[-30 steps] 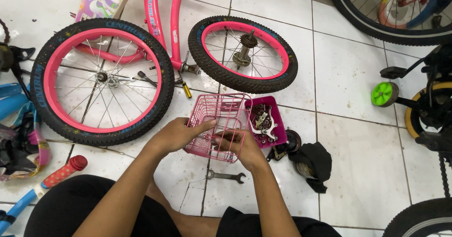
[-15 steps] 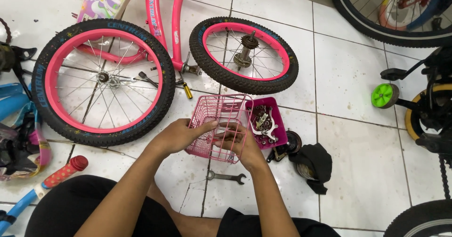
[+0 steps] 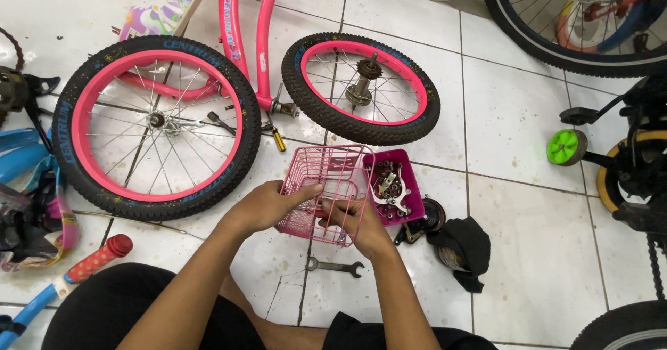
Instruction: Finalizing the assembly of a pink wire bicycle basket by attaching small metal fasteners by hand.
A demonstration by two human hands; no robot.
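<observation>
A pink wire bicycle basket [image 3: 326, 183] rests on the white tiled floor in front of me. My left hand [image 3: 267, 206] grips its near left rim, thumb over the wire. My right hand [image 3: 354, 219] holds the near right side, fingers curled through the mesh. Right of the basket lies a magenta tray [image 3: 396, 186] filled with metal brake parts and bolts. A steel wrench [image 3: 333, 266] lies on the tile just below my hands.
A pink bicycle frame [image 3: 243, 30] lies ahead with a large pink-rimmed wheel [image 3: 156, 127] left and a smaller wheel [image 3: 361, 89] centre. A black cloth [image 3: 465, 249] sits right. A green training wheel [image 3: 566, 147] and other bikes stand right; a red grip [image 3: 97, 258] lies left.
Both hands stay on the basket; fingers have shifted slightly along its near rim. The basket has barely moved.
</observation>
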